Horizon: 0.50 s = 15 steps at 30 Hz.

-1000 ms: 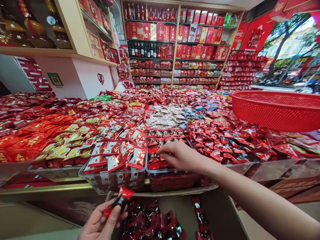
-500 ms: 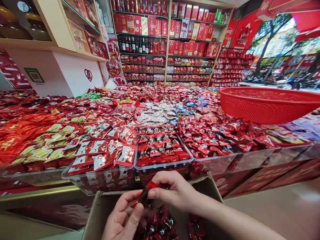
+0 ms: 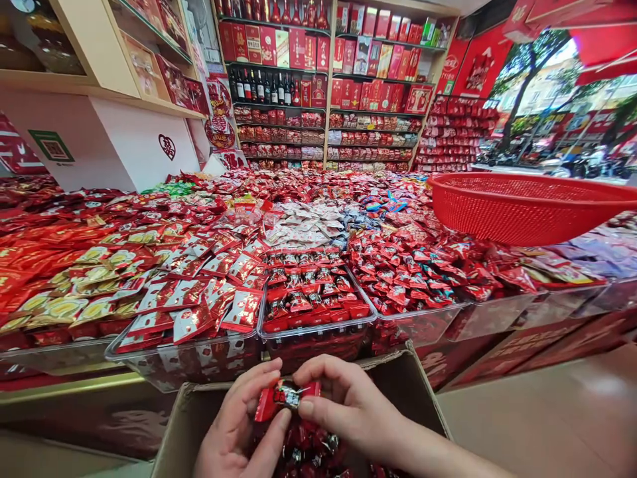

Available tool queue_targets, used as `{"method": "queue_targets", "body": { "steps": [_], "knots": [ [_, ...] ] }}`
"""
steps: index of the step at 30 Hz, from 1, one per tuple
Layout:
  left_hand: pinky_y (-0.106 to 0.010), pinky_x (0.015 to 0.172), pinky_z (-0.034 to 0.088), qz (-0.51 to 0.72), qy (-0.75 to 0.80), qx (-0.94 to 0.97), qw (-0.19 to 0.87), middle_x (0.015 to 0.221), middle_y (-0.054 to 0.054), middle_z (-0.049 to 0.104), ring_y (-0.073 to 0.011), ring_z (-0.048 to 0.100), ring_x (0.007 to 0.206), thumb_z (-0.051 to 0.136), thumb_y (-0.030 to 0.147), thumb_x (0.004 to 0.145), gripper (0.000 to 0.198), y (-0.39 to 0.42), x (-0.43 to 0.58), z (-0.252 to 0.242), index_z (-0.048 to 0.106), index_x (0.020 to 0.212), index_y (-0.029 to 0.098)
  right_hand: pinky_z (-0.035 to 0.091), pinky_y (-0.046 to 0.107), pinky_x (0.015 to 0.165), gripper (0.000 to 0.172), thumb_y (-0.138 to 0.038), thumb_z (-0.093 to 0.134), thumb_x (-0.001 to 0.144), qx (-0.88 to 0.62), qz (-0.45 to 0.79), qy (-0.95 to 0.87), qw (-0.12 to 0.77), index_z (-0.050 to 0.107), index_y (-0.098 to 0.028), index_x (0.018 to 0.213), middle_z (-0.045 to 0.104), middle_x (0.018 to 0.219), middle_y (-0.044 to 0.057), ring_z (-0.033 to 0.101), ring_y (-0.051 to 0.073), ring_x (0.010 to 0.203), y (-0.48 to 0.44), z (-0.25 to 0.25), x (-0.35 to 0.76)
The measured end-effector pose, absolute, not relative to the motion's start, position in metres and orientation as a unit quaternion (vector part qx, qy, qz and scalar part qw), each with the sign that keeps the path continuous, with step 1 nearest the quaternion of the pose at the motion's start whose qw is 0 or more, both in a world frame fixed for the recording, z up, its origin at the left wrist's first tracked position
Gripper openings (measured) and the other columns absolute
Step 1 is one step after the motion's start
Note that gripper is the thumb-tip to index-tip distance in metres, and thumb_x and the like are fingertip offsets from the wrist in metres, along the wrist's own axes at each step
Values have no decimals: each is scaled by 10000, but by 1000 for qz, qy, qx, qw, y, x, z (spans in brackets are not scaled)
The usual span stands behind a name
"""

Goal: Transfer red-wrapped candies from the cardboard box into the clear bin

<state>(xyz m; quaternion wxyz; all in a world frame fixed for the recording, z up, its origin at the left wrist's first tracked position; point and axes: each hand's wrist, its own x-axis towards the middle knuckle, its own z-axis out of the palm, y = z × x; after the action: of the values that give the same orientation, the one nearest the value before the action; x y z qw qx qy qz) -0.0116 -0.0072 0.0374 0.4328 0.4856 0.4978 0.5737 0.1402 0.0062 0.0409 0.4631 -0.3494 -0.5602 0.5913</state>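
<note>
Between my two hands is a wrapped candy (image 3: pixel 287 397) with red twisted or crimped ends and a dark, shiny middle. My left hand (image 3: pixel 243 418) pinches its left side between thumb and fingers. On the other side, my right hand (image 3: pixel 343 405) grips the right end with thumb and forefinger. Both hands are over an open cardboard box (image 3: pixel 172 425), where a heap of similar red candies (image 3: pixel 311 451) lies. Just beyond the box stands a clear plastic bin (image 3: pixel 318 330) holding rows of matching red candies (image 3: pixel 311 292).
A bin of red and white packets (image 3: pixel 199 299) adjoins on the left, loose red candies (image 3: pixel 413 265) on the right. A red mesh basket (image 3: pixel 527 212) rests on the goods at right. Shelves (image 3: pixel 328 79) with bottles and gift boxes line the back.
The candy has turned from a steep tilt to nearly level, its printed face now showing. Both hands stay pinched on it, with the left fingers slightly higher.
</note>
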Motion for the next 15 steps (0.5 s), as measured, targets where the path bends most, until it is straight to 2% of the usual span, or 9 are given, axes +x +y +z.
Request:
{"method": "queue_targets", "body": {
  "steps": [3, 5, 7, 11, 13, 15],
  "knots": [
    [-258, 825, 503, 552, 486, 459, 498, 1162, -50, 603, -233, 567, 1043, 718, 336, 576, 482, -6, -8, 38, 574, 1027, 246, 423, 200, 549, 255, -246, 679, 649, -395, 585, -544, 454, 527, -168, 839, 571, 715, -11, 502, 90, 599, 2, 34, 133],
    [-242, 729, 543, 528, 486, 430, 548, 1092, -48, 644, -227, 615, 960, 716, 352, 585, 532, -4, -12, 35, 527, 1073, 259, 428, 211, 583, 186, -204, 637, 682, -397, 500, -626, 447, 540, -168, 838, 592, 760, 7, 513, 100, 636, 0, 36, 135],
    [-231, 703, 551, 516, 493, 437, 548, 1031, -46, 670, -221, 630, 927, 717, 354, 593, 536, 0, -27, 26, 514, 1079, 260, 434, 228, 629, 128, -175, 561, 747, -390, 363, -730, 428, 572, -170, 874, 609, 797, 31, 531, 119, 694, 4, 43, 147],
    [-162, 808, 488, 546, 543, 481, 419, 1051, -18, 661, -169, 599, 989, 714, 327, 611, 531, 14, -75, -5, 519, 1102, 270, 422, 298, 740, 185, -168, 451, 833, -434, 82, -812, 381, 614, -157, 920, 620, 849, 85, 531, 169, 814, 43, 68, 189],
    [-183, 832, 484, 564, 583, 468, 351, 1074, -6, 647, -171, 598, 986, 709, 327, 615, 577, 23, -97, -19, 499, 1150, 277, 418, 305, 743, 176, -176, 469, 829, -481, 27, -810, 334, 637, -150, 874, 625, 819, 85, 538, 173, 798, 73, 79, 208],
    [-220, 796, 516, 564, 620, 445, 315, 1064, -6, 648, -196, 614, 951, 715, 351, 594, 612, 30, -112, -28, 500, 1161, 270, 420, 288, 720, 145, -186, 518, 803, -515, 22, -813, 271, 655, -149, 837, 631, 790, 74, 552, 168, 765, 101, 85, 218]
  ]
}}
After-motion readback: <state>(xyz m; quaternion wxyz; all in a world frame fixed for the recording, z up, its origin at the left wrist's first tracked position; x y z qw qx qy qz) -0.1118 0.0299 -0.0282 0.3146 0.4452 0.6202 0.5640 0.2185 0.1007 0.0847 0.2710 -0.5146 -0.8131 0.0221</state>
